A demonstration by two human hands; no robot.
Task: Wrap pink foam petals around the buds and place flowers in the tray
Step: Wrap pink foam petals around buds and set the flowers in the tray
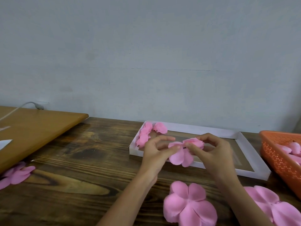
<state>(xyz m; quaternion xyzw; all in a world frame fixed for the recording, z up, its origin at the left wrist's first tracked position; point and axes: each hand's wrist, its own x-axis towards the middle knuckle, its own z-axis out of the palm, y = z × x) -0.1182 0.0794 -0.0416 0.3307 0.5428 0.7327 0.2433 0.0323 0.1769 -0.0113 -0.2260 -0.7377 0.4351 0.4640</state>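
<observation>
Single head cam, wide-angle, looking forward and slightly down across the wooden table (68,176); near edge close, grey wall (146,54) fills the upper half.

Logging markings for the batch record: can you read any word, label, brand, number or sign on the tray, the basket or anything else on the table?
No readable text anywhere in this view.
On the white tray: plain rim, no print.
On the orange basket: only a hole pattern.
On the pink flower and the loose petals: unmarked.
On the white paper scrap at the left edge: blank where it shows.
</observation>
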